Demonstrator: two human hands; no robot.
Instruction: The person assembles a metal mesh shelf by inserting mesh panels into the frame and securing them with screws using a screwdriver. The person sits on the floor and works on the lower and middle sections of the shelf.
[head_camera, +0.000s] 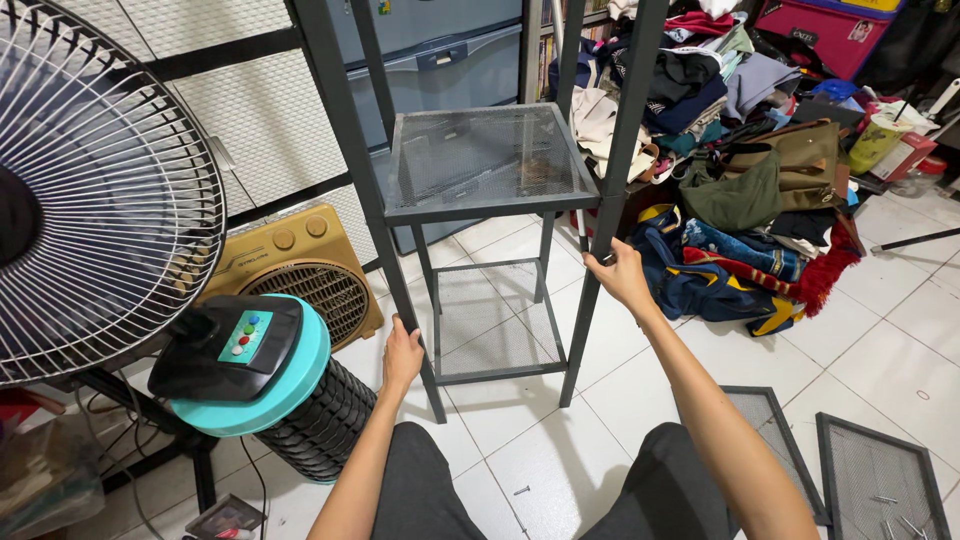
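A dark grey metal shelf rack (480, 160) with mesh shelves stands on the white tiled floor in front of me. My left hand (402, 352) grips its front left post low down, near the lower mesh shelf (495, 335). My right hand (618, 275) is wrapped around the front right post (615, 150), just below the upper mesh shelf. My knees in grey shorts show at the bottom edge.
A large fan (95, 190) and a teal-topped black cylinder appliance (262, 385) stand at left, a gold box fan (300, 265) behind. A heap of clothes and bags (750, 180) lies at right. Two loose mesh shelf panels (875, 470) and screws lie on the floor.
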